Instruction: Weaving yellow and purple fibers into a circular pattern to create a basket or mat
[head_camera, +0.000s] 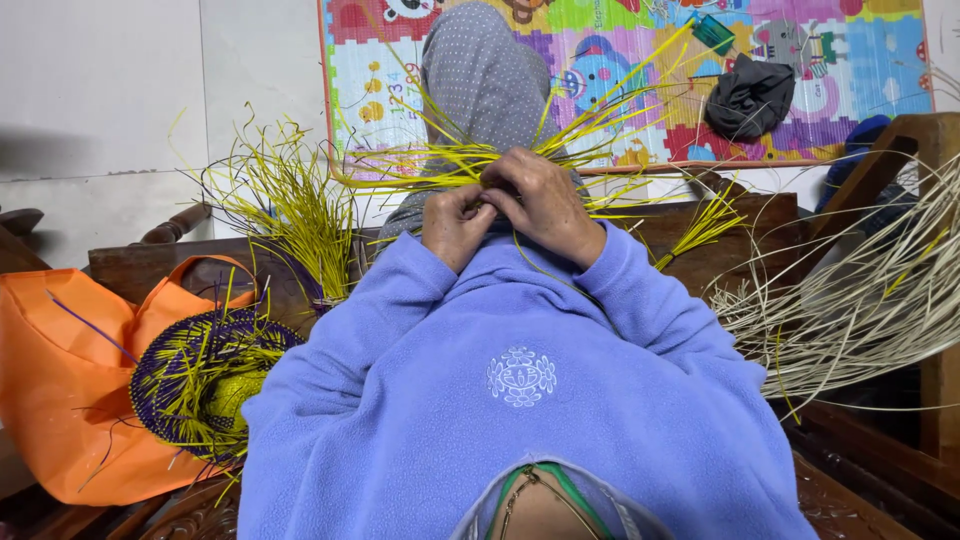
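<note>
Bright playmat (640, 60), grips pinching yellow strips (470, 160)

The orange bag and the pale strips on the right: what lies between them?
In the head view, between the orange bag and the pale strips lie a purple-and-yellow woven piece and the person's blue fleece sleeves.

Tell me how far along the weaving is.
Done, it seems: a round purple and yellow woven piece lies on the orange bag, loose ends still sticking out. In hand: the left hand and right hand pinch yellow strips, with no woven body visible yet. Left: a yellow bundle and pale strips lie unused.
</note>
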